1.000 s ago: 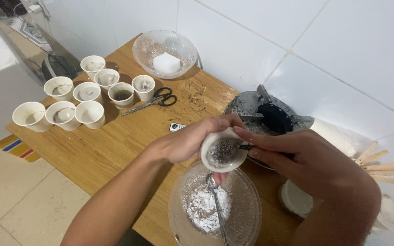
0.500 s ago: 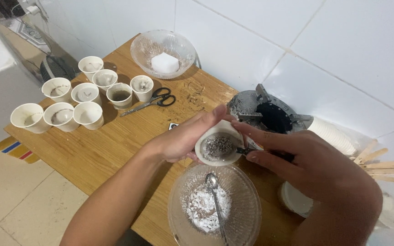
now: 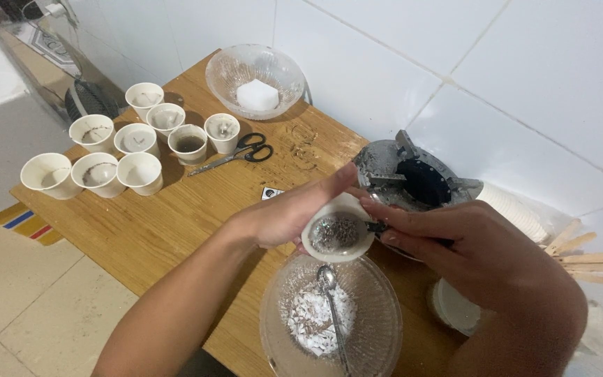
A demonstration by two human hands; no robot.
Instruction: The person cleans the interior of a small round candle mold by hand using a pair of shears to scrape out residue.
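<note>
My left hand (image 3: 284, 216) holds a small white paper cup (image 3: 338, 229) tilted toward me, its inside coated with a dark speckled layer. My right hand (image 3: 469, 244) pinches a thin dark tool at the cup's right rim. Just below the cup sits a clear glass bowl (image 3: 378, 335) with white flakes and a metal spoon (image 3: 332, 307) resting in it. Both hands hover above a wooden table (image 3: 169, 216).
Several white paper cups (image 3: 123, 150) stand grouped at the table's left. Black-handled scissors (image 3: 239, 152) lie beside them. A second glass bowl (image 3: 232, 70) with a white block sits at the back. A small metal stove burner (image 3: 420, 178), stacked cups and wooden sticks (image 3: 584, 251) are on the right.
The cup has shifted slightly up and right above the bowl. The spoon now lies free in the bowl with its head just under the cup.
</note>
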